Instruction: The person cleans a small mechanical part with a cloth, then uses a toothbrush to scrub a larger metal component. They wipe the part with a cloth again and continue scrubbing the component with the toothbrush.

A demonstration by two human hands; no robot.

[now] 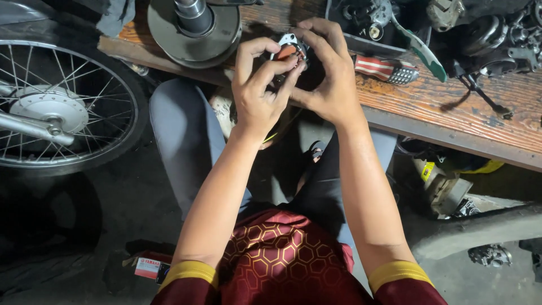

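- Head view: worn orange-brown wooden counter (451, 107), spoked motorcycle wheel (62, 107) at left.
- Left hand (259, 96) and right hand (330, 79), fingers closed around the part, above the counter edge.
- Small round grey metal part with orange insert (289, 49): likely rigid, light, possibly greasy; best gripped by its rim.

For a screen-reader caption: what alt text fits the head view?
Both hands, left hand and right hand, hold a small metal part with orange inside over a wooden workbench. A striped-handled tool lies right; a spoked wheel stands left.
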